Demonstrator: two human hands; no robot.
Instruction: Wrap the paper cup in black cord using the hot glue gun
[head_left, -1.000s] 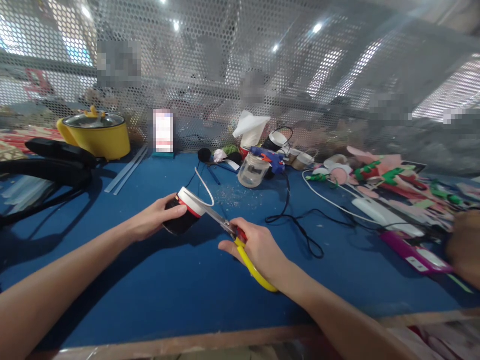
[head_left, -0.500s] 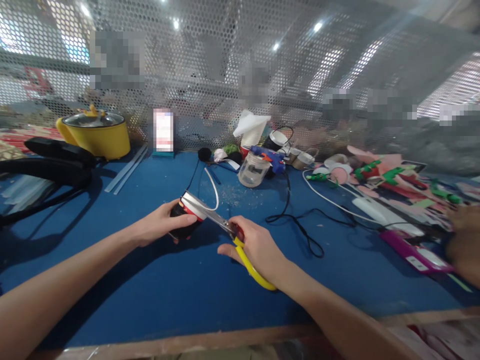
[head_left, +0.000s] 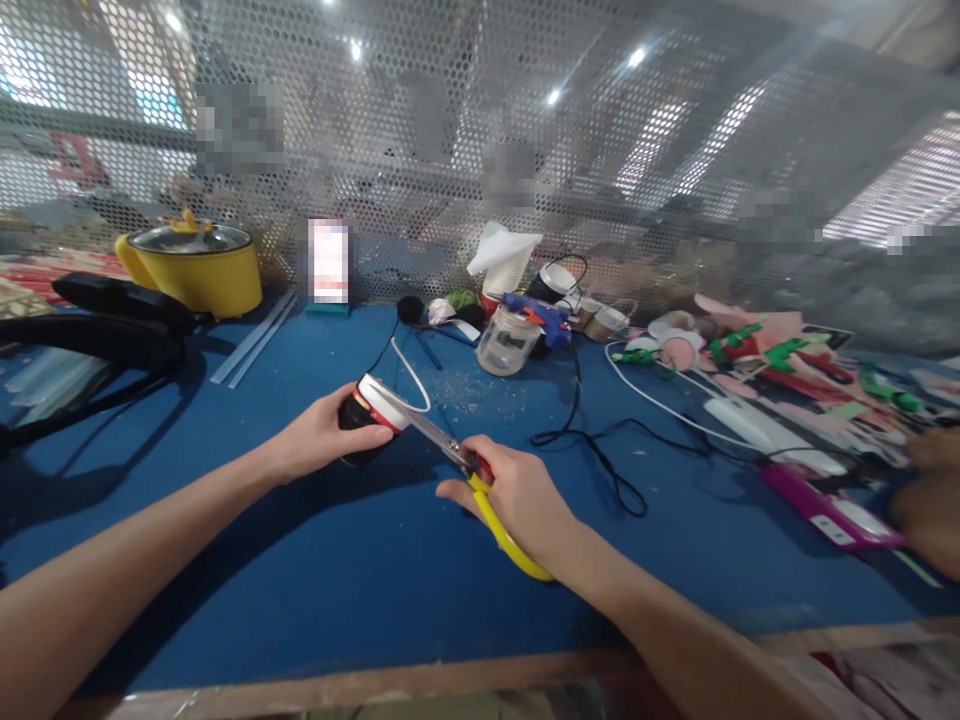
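Note:
My left hand (head_left: 330, 428) is closed around a small paper cup (head_left: 385, 404), its lower part covered in black, with a red band and a white rim. The cup is tilted, rim facing up and away from me. From the rim a thin white strip (head_left: 414, 372) curls upward, its far end loose. In my right hand (head_left: 529, 495) are scissors with yellow handles (head_left: 501, 530). Their blades lie at the cup's rim by the base of the strip, and the tips are hidden. Black yarn (head_left: 391, 345) runs from the cup to a black ball (head_left: 409, 309) behind.
A glass jar (head_left: 504, 345) with a blue glue gun (head_left: 551, 318) across it stands behind. A black cord (head_left: 577, 440) lies to the right. Beyond are a purple device (head_left: 817, 510), craft pieces and another person's hand (head_left: 934, 500). At left are a yellow pot (head_left: 202, 278) and black stand (head_left: 97, 340).
The cup has turned slightly in my left hand, and the loose end of the white strip has swung left. The scissors have barely moved.

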